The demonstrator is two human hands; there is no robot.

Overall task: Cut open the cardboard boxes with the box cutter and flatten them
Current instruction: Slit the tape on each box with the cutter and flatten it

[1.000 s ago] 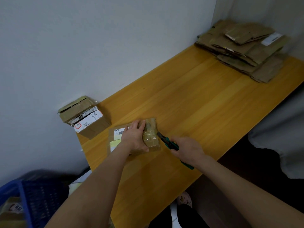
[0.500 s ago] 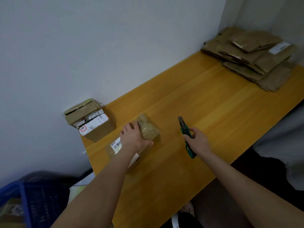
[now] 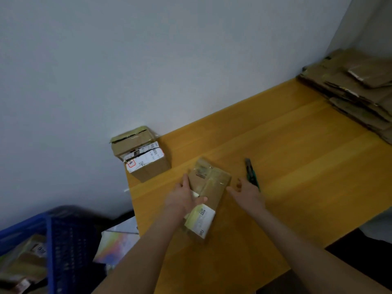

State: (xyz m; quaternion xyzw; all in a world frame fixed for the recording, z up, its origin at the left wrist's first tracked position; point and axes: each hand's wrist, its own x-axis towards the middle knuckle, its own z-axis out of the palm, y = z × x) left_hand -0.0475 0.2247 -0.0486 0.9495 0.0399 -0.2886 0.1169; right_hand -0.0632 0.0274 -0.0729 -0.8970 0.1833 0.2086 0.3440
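Observation:
A small taped cardboard box (image 3: 209, 187) with a white label lies on the wooden table (image 3: 297, 158) in front of me. My left hand (image 3: 184, 198) grips it at its left side, thumb across the top. My right hand (image 3: 247, 192) hovers just right of the box with loosely spread fingers and holds nothing. The green box cutter (image 3: 251, 172) lies on the table beside my right hand, blade end pointing away from me.
A second taped box (image 3: 142, 154) with shipping labels stands against the wall at the table's left corner. Flattened cardboard (image 3: 356, 90) is stacked at the far right. A blue crate (image 3: 53, 247) with packages sits on the floor at lower left.
My right hand has let go of the box cutter, which now lies on the table, and moved toward the box. My left hand has turned the box lengthwise toward me.

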